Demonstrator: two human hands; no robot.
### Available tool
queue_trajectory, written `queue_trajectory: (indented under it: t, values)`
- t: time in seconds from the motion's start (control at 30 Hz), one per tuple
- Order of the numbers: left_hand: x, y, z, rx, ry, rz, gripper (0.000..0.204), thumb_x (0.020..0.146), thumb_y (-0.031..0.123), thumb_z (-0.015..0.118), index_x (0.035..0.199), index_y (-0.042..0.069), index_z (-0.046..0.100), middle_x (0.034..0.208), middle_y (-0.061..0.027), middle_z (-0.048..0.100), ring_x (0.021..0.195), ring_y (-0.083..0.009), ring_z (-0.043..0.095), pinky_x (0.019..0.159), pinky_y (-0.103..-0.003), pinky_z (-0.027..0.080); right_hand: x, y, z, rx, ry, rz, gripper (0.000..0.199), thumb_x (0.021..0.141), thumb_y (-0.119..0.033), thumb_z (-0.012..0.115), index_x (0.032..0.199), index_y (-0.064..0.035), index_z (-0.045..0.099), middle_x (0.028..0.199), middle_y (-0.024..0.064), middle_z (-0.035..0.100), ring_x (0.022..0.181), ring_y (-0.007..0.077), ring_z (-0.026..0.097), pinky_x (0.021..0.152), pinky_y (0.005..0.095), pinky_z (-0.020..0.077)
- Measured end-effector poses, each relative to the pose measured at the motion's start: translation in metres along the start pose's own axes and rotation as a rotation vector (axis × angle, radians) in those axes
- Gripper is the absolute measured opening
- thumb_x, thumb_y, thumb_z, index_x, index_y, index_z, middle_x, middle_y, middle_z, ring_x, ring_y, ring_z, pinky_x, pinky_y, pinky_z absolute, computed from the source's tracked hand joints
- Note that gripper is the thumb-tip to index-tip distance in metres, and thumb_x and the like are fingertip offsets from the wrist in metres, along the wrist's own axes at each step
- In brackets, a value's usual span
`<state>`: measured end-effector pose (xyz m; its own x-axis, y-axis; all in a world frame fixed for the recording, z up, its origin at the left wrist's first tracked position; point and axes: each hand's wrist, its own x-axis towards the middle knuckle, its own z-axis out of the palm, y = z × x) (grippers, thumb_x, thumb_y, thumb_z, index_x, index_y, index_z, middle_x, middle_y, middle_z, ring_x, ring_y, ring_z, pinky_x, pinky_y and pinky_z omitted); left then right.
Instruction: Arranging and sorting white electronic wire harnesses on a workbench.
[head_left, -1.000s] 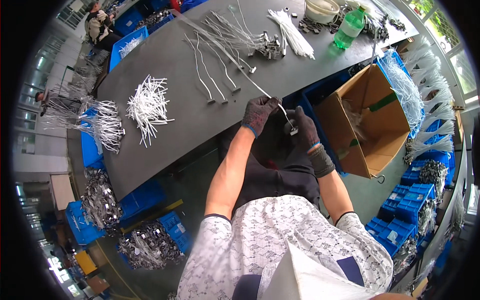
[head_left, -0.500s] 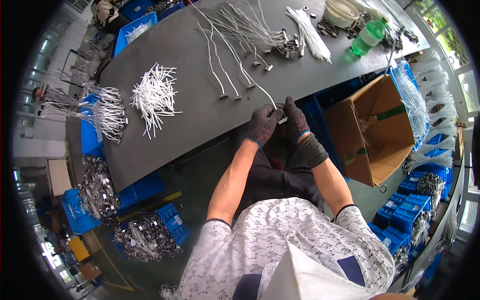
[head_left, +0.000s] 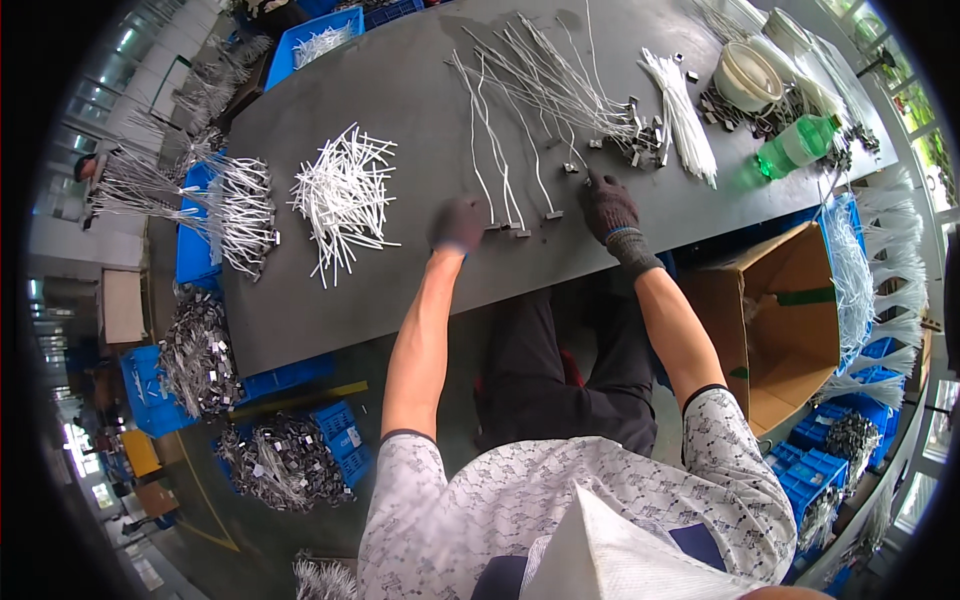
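My left hand (head_left: 457, 225), in a dark knit glove, is over the dark table (head_left: 420, 290) and smeared by motion. It is nearest to the small dark connectors (head_left: 522, 233) at the ends of a few thin white cables (head_left: 482, 150). My right hand (head_left: 610, 208), gloved too, reaches over the table with its fingers stretched forward and slightly apart. Just beyond its fingertips lies a loose connector (head_left: 571, 167) on a cable. Past that hand spreads a bundle of grey-white cables (head_left: 545, 85) with clustered dark connectors (head_left: 645, 140).
A heap of short white tubes (head_left: 345, 200) lies to the left, and a bundle of long white tubes (head_left: 680, 120) to the right. A green bottle (head_left: 798, 147) and a white tub (head_left: 748, 77) stand beyond. An open cardboard box (head_left: 790, 310) borders the table's right side. Blue crates (head_left: 340, 440) sit below left.
My hands have parted from in front of the table edge and moved forward over the table. The white cable held between them no longer shows there. The view has shifted slightly.
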<state>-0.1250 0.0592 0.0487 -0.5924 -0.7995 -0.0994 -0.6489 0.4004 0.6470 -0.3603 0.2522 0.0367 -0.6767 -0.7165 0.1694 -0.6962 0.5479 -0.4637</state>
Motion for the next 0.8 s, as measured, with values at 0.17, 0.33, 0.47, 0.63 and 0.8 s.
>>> queue_trajectory:
  t: [0.17, 0.33, 0.47, 0.63, 0.8]
  values:
    - [-0.028, -0.091, -0.05, 0.286, 0.231, -0.48, 0.048, 0.086, 0.045, 0.055, 0.097, 0.003, 0.074, 0.1, -0.0263, 0.07, 0.096, -0.0447, 0.07, 0.079, -0.054, 0.055, 0.001, 0.006, 0.019, -0.056, -0.008, 0.032, 0.029, 0.093, -0.035, 0.062, 0.105, -0.0086, 0.065, 0.107, 0.0231, 0.066, 0.098, 0.0473, 0.062, 0.081, 0.0553, 0.0507]
    - [-0.015, -0.11, -0.063, 0.365, 0.25, -0.614, 0.046, 0.086, 0.046, 0.062, 0.103, 0.006, 0.076, 0.106, -0.0231, 0.073, 0.099, -0.0415, 0.071, 0.082, -0.051, 0.057, -0.013, 0.073, 0.014, 0.679, -0.131, 0.567, 0.028, 0.095, -0.031, 0.064, 0.098, -0.0032, 0.065, 0.092, 0.0114, 0.068, 0.078, 0.0266, 0.067, 0.068, 0.0396, 0.0533]
    - [-0.004, -0.153, -0.046, 0.31, 0.202, -0.701, 0.041, 0.084, 0.043, 0.07, 0.105, 0.008, 0.076, 0.109, -0.019, 0.074, 0.102, -0.0366, 0.073, 0.083, -0.049, 0.058, -0.097, 0.08, -0.022, 1.24, -0.224, 0.685, 0.024, 0.097, -0.028, 0.064, 0.1, -0.0038, 0.067, 0.092, 0.0056, 0.066, 0.077, 0.0168, 0.063, 0.067, 0.0309, 0.0501]
    - [-0.011, -0.277, -0.071, 0.614, -0.029, -0.405, 0.018, 0.085, 0.028, 0.072, 0.09, 0.01, 0.075, 0.095, -0.0106, 0.077, 0.086, -0.0271, 0.075, 0.064, -0.037, 0.058, -0.22, 0.087, -0.042, 0.46, 0.098, 0.151, 0.016, 0.097, -0.013, 0.061, 0.108, -0.0031, 0.066, 0.099, 0.0159, 0.07, 0.096, 0.0304, 0.069, 0.081, 0.0372, 0.0532]
    - [-0.051, -0.185, 0.009, -1.291, 0.01, -0.796, 0.017, 0.09, 0.022, 0.074, 0.08, 0.012, 0.067, 0.075, -0.0023, 0.068, 0.06, -0.0114, 0.062, 0.05, -0.023, 0.049, -0.394, 0.17, -0.093, -0.434, -0.533, 0.497, 0.021, 0.088, -0.011, 0.063, 0.107, -0.0027, 0.066, 0.107, 0.026, 0.07, 0.104, 0.0423, 0.068, 0.086, 0.0491, 0.0556]
